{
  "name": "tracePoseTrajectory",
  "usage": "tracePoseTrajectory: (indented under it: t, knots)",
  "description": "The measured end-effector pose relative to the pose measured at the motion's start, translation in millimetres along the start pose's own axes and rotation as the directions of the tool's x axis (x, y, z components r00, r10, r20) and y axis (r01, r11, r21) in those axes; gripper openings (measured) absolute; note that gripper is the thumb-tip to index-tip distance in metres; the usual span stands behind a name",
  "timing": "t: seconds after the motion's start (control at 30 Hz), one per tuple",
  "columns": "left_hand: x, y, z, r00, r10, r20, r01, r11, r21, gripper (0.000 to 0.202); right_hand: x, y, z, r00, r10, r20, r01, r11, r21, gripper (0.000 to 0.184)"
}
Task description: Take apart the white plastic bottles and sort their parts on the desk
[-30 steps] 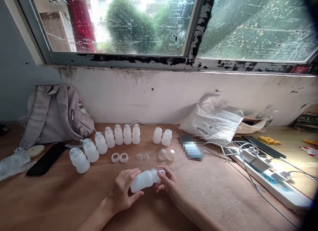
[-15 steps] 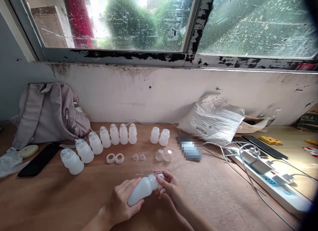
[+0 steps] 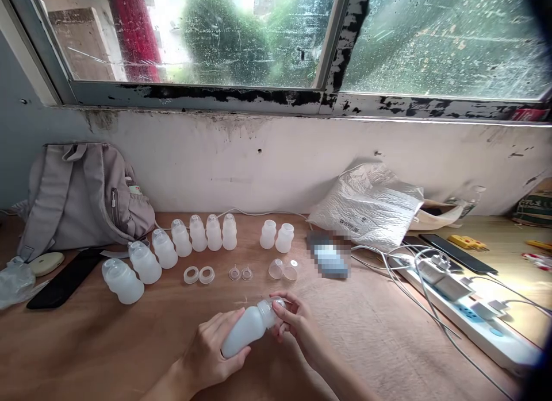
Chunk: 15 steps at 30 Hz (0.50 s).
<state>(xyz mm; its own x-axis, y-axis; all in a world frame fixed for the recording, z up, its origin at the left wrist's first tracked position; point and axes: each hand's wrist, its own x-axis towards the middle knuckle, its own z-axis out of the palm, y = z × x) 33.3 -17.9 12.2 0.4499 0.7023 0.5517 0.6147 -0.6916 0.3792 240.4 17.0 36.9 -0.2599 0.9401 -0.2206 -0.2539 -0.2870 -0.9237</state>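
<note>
A frosted white baby bottle (image 3: 244,333) lies tilted between my hands, its top pointing up and to the right. My left hand (image 3: 211,346) is wrapped round the body near the base. With thumb and fingers, my right hand (image 3: 297,320) grips the clear cap (image 3: 276,304) at the top end; some fingertips are hidden behind it. Beyond them lie two white collar rings (image 3: 206,275), two clear teats (image 3: 234,273) and two clear domed caps (image 3: 290,270). Two uncapped bottles (image 3: 284,238) stand upright behind these parts.
Several capped bottles (image 3: 145,263) form a curved row at the left. A grey backpack (image 3: 86,200), a black phone (image 3: 64,279) and a plastic bag (image 3: 15,283) lie farther left. At the right are a silver pouch (image 3: 371,205), a power strip (image 3: 470,315) and loose white cables (image 3: 431,297).
The view has shifted very slightly. Both hands keep their hold on the bottle, and the right fingers have moved a little around the cap.
</note>
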Motion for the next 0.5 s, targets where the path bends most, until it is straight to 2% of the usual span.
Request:
tracePoseTrajectory:
  t: [0.27,0.5]
  knots:
    - [0.8,1.4,-1.3,1.000,0.004,-0.007,-0.004,1.000,0.018,0.058,-1.8,-2.8,0.8,0.999,0.031,-0.020,-0.031,1.000,0.002,0.034]
    - [2.4,2.8,-2.0,0.999,0.012,-0.033,-0.011,1.000,0.028,0.058,-1.9,-5.3,-0.3,1.000,0.010,-0.013,-0.010,1.000,-0.015,0.033]
